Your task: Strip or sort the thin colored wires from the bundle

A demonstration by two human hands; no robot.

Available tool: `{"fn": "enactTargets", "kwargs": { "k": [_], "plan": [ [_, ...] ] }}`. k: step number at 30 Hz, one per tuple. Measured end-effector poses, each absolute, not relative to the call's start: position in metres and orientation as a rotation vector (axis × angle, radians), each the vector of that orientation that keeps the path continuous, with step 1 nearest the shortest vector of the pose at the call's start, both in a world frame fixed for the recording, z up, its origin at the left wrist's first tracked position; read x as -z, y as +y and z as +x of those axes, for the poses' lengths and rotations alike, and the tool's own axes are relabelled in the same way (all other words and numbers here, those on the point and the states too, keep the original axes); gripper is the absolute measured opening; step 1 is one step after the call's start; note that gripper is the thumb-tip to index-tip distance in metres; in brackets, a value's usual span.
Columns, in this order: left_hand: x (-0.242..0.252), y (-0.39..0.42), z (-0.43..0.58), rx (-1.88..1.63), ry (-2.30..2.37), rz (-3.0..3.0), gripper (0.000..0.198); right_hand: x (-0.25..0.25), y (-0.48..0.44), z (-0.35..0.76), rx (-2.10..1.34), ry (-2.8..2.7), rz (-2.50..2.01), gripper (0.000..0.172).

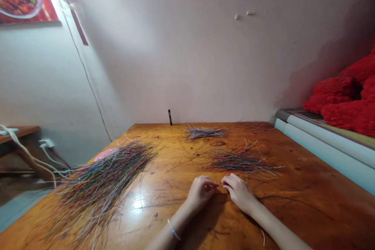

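Observation:
My left hand (pixel 200 192) is over the front middle of the table, its thumb and fingers curled into a pinch. Facing it across a small gap, my right hand (pixel 238 192) is closed in a similar way. Anything between the fingertips is too small to make out. A thin dark wire (pixel 293 198) runs rightward across the wood from beside my right wrist; whether the hand holds it I cannot tell. Just beyond both hands lies a loose pile of mixed-colour wires (pixel 241 161). A short light-coloured wire end (pixel 263 237) shows below my right forearm.
A large heap of long coloured wires (pixel 108 187) covers the left of the wooden table (pixel 172 172), partly over a pink object (pixel 104 154). A neater wire bundle (pixel 206 133) and an upright black marker (pixel 170 117) are at the back. Red fluffy material (pixel 340 97) sits at right.

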State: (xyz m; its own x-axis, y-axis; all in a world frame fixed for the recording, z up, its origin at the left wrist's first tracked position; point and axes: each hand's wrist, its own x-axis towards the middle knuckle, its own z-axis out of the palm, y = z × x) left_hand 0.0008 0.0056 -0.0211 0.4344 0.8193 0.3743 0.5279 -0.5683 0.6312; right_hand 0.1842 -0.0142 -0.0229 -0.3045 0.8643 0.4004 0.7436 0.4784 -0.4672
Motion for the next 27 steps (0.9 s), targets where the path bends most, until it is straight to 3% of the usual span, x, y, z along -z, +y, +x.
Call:
{"fn": "enactTargets", "kwargs": {
  "k": [10,27],
  "plan": [
    [0.014,0.009,-0.007,-0.883,1.237,2.772,0.017,0.027,-0.011,0.183,-0.324,-2.049,-1.244,0.02],
    [0.009,0.004,-0.003,-0.961,1.419,2.666,0.012,0.03,-0.009,0.184,-0.349,-1.868,-1.212,0.014]
  ]
}}
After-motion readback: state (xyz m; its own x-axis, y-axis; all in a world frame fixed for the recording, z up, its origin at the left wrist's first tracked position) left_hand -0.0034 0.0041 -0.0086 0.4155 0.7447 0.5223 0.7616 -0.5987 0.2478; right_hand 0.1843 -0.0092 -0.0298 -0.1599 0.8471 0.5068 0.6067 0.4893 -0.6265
